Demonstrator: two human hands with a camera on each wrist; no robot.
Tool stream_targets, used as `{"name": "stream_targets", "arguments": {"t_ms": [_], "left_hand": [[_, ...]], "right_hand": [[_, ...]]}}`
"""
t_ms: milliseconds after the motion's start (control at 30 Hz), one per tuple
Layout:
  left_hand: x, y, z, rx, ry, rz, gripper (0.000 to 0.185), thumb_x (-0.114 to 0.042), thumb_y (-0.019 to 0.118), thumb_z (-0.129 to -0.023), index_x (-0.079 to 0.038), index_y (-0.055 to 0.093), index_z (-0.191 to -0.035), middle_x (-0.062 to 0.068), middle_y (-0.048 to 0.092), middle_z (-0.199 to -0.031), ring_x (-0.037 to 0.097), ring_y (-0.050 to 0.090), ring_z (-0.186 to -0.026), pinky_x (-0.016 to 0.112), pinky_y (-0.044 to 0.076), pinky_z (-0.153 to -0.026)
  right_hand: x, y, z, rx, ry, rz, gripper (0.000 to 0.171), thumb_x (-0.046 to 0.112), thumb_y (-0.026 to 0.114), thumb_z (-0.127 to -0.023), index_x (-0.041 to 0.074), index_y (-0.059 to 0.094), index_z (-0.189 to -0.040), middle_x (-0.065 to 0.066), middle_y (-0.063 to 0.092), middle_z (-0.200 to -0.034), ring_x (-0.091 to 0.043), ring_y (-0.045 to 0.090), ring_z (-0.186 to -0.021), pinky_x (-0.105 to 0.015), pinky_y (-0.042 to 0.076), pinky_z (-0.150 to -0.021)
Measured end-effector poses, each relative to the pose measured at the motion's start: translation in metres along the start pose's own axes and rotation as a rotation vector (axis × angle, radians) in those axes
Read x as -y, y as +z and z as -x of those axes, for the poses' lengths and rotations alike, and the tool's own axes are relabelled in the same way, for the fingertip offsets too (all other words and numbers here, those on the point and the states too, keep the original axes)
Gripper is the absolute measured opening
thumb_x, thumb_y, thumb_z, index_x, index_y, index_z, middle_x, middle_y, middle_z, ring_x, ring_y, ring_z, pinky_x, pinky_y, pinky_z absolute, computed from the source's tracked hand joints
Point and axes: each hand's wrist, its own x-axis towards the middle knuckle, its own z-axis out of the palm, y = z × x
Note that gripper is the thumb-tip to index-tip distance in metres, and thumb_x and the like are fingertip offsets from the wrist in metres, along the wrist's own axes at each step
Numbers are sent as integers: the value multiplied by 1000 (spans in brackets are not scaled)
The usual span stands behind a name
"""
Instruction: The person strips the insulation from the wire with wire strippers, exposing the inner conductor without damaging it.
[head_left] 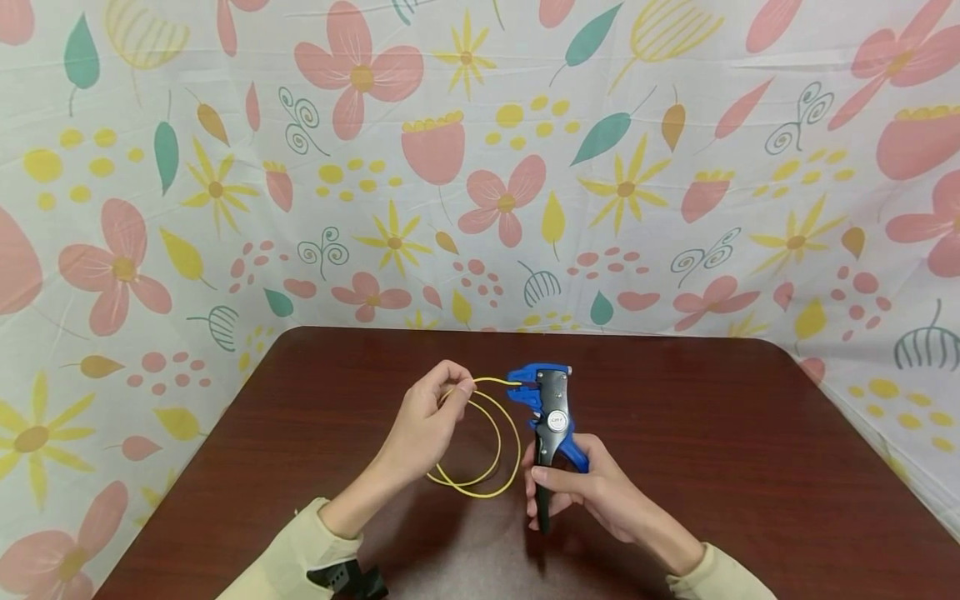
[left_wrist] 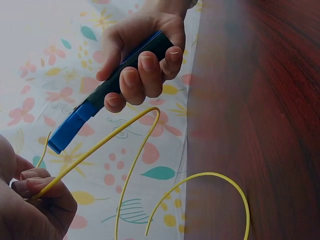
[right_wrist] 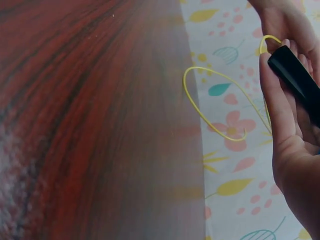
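My left hand (head_left: 427, 417) pinches the looped yellow wire (head_left: 480, 450) above the table (head_left: 750, 467), its end seated in the stripper (head_left: 551, 412) gripped by my right hand (head_left: 592, 492); insulation not yet stripped.

Left hand (head_left: 431, 412) raised, fingers pinched; right hand (head_left: 581, 492) curled, gripping.

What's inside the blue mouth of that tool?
The end of the yellow wire goes into the wire stripper head, fed by the left hand. The tip itself is hidden inside. The right hand holds the handles.
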Motion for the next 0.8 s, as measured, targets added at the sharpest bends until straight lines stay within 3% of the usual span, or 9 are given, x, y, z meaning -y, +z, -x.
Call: {"name": "stream_targets", "arguments": {"t_ms": [400,800], "left_hand": [[-2,4,2,17,-8,53,10,-13,54,-110,-11,63,-106,-1,47,-64,18,51,-66,29,39,-64],[-3,4,2,22,-19,60,10,-12,53,-110,-10,63,-107,0,48,-64,21,53,-68,29,42,-66]], "right_hand": [[3,4,1,-28,14,2,26,-3,55,-105,-20,49,-124,-17,70,-94,-30,76,-79,-67,57,-72],[2,5,0,3,-41,-14,17,-7,51,-105,-18,53,-118,-17,70,-90,-28,76,-76,-66,57,-69]]}}
